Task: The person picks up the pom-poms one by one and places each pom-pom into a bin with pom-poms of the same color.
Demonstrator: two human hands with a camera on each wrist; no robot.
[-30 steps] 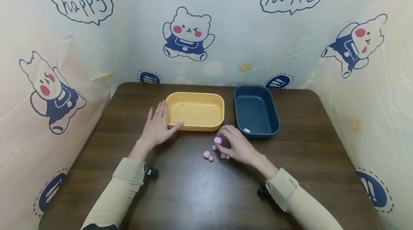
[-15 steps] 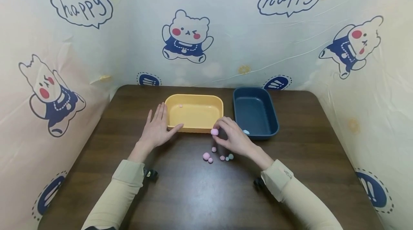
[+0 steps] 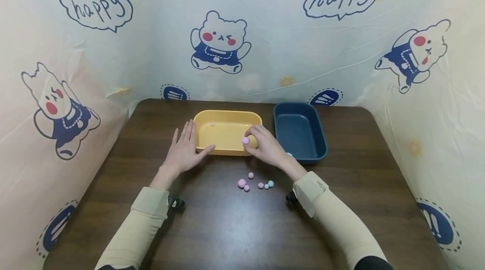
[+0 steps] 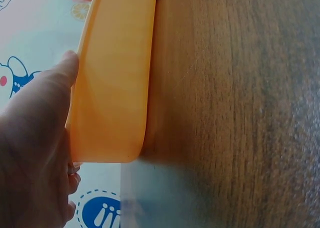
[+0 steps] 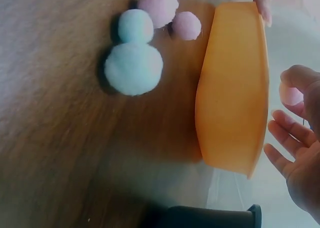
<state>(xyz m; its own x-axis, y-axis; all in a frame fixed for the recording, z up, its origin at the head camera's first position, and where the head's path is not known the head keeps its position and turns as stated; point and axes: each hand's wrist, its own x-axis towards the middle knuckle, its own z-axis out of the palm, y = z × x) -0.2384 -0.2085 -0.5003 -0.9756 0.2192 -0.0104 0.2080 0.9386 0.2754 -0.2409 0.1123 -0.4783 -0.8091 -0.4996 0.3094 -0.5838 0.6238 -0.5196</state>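
My right hand point(image 3: 267, 147) pinches a pink pom-pom point(image 3: 245, 140) between thumb and forefinger, over the right end of the yellow tray point(image 3: 223, 152). In the right wrist view the held pom-pom point(image 5: 290, 94) shows beyond the tray's rim, the other fingers spread loosely. My left hand point(image 3: 183, 152) lies against the tray's left end, fingers straight and thumb along the near rim. A small pink pom-pom point(image 3: 212, 124) sits inside the tray. In front of it, several pink pom-poms point(image 3: 241, 183) and two light blue pom-poms point(image 3: 270, 183) lie on the brown table point(image 3: 227, 228).
A dark blue tray point(image 3: 301, 129) stands right of the yellow one, with a light blue pom-pom point(image 3: 289, 154) at its near left corner, mostly hidden by my right hand. A printed cloth point(image 3: 265, 42) hangs behind and beside the table.
My right hand has carried the pink pom-pom from above the table, up and leftward, to over the yellow tray. The light blue pom-poms beneath it have come into full view. My left hand stays put.
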